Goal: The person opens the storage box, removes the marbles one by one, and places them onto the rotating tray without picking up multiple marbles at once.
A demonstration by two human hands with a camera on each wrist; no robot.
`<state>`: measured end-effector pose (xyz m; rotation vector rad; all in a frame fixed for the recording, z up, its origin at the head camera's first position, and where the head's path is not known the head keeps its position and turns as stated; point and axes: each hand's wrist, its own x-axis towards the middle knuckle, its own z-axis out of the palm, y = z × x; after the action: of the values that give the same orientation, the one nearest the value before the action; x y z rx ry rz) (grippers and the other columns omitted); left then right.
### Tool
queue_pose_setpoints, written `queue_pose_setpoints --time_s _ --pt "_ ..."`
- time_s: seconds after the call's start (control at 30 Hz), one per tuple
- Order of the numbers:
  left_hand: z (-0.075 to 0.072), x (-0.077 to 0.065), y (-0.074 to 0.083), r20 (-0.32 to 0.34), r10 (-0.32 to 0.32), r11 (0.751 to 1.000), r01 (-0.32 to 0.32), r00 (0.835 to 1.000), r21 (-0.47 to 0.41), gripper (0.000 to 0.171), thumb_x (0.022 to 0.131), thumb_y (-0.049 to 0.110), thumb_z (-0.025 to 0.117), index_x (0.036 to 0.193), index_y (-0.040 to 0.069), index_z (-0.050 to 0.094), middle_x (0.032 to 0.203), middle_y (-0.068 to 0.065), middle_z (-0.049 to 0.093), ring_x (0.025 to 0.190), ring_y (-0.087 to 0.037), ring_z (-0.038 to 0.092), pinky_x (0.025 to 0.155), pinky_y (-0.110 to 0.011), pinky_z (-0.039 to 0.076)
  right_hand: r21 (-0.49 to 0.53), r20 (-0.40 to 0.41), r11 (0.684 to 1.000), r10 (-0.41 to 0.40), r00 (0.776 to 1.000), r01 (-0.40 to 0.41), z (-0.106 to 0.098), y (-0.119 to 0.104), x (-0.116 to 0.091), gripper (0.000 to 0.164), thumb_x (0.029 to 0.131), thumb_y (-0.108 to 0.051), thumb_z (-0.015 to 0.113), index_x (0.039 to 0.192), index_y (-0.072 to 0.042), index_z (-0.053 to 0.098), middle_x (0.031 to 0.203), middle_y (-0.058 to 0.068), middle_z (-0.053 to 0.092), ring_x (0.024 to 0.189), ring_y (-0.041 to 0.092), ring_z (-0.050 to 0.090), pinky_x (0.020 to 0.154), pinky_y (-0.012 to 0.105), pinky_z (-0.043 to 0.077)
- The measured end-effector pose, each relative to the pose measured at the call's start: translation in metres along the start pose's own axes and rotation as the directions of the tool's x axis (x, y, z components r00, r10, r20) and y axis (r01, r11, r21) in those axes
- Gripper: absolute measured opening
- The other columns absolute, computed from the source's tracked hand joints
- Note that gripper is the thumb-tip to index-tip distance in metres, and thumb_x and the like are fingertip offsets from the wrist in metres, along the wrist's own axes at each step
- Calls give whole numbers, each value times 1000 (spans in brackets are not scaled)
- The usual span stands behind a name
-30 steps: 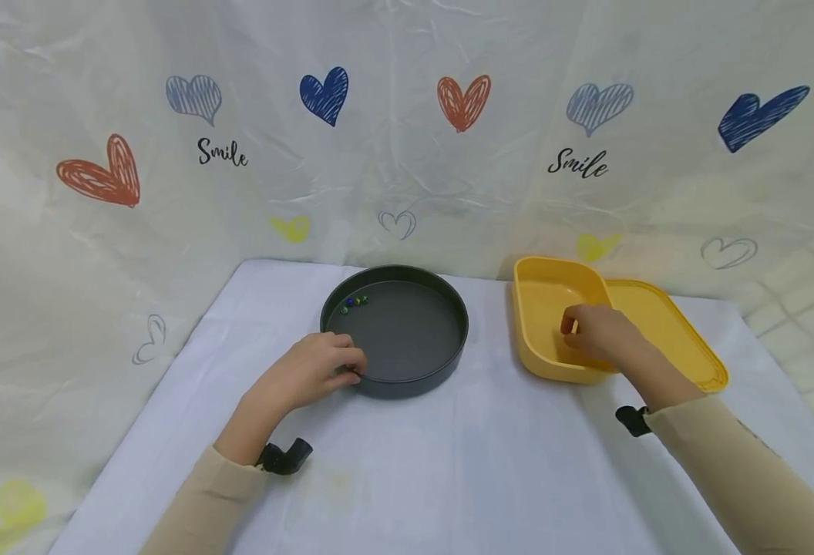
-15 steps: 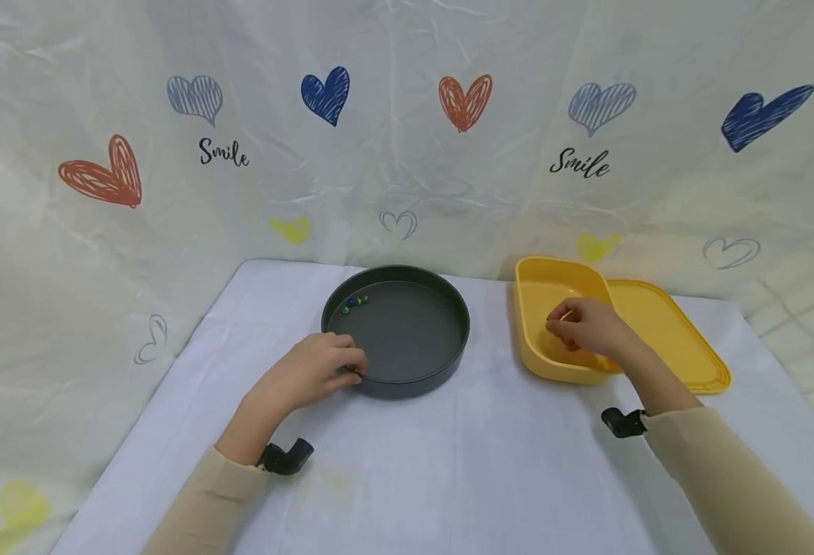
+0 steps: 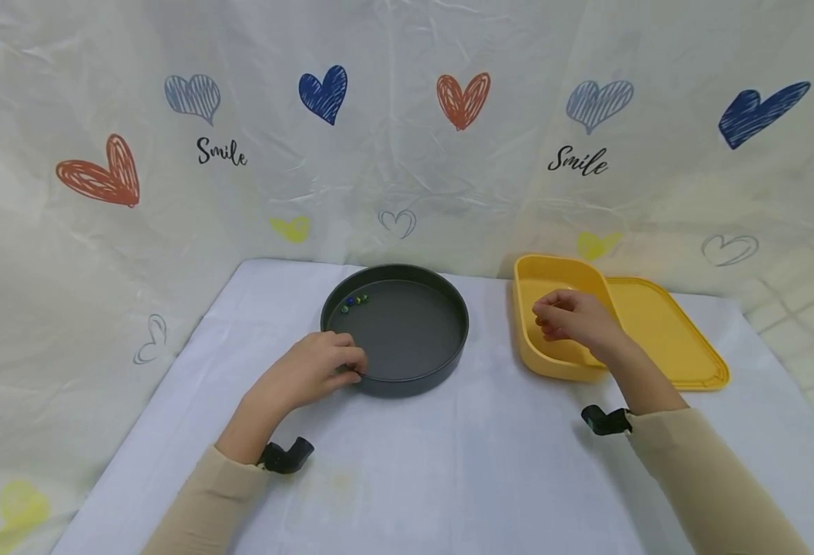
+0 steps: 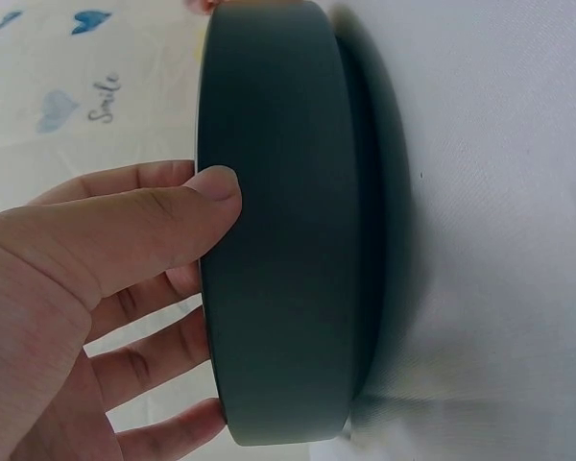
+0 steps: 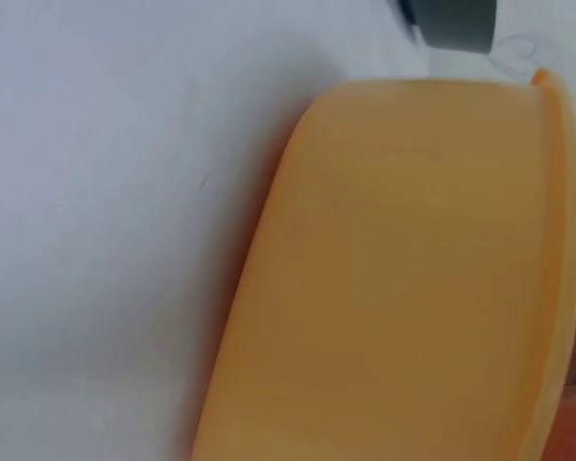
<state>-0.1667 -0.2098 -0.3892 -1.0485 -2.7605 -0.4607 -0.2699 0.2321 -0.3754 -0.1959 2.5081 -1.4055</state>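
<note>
My left hand [image 3: 320,370] pinches the near-left rim of a round dark grey pan [image 3: 407,331]. In the left wrist view its thumb [image 4: 216,187] lies against the pan's outer wall, with the fingers over the rim. Several small green and blue marbles [image 3: 351,301] sit at the far left of the pan floor. My right hand [image 3: 576,317] hovers over the yellow container [image 3: 532,351], thumb and fingertips drawn together. I cannot tell whether it pinches something small; in the right wrist view the container wall [image 5: 394,279] hides most of the fingers.
A flat yellow lid [image 3: 671,331] lies to the right of the container, partly behind it. Both vessels stand on a white-covered table [image 3: 407,478]. A white sheet [image 3: 393,169] printed with hearts hangs behind the table.
My right hand has risen from low inside the yellow container and shifted left toward the pan, its thumb now nearer the fingertips. The left hand and the pan have stayed in place.
</note>
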Motion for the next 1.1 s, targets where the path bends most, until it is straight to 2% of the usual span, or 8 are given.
queue_pose_setpoints --time_s 0.47,0.7,1.1 --pt "0 0 -1 -7 3 1000 -3 1000 10 14 84 20 81 88 27 70 86 13 60 79 -8 58 72 -28 49 172 -11 985 -26 1000 27 20 -22 3 45 99 -31 63 120 8 53 94 7 65 79 17 65 76 30 60" --pt "1 0 -1 -11 12 1000 -12 1000 8 14 84 21 81 87 27 70 85 14 59 78 -8 58 72 -28 49 211 26 977 -46 999 39 32 -40 2 35 100 -29 62 114 3 55 95 8 63 82 19 63 77 28 59" --pt "2 0 -2 9 -17 1000 17 1000 7 14 85 20 81 88 28 70 85 13 59 78 -9 58 72 -29 49 316 54 948 -72 996 51 67 -54 15 30 98 -28 65 111 -1 58 92 7 63 78 16 63 78 28 59"
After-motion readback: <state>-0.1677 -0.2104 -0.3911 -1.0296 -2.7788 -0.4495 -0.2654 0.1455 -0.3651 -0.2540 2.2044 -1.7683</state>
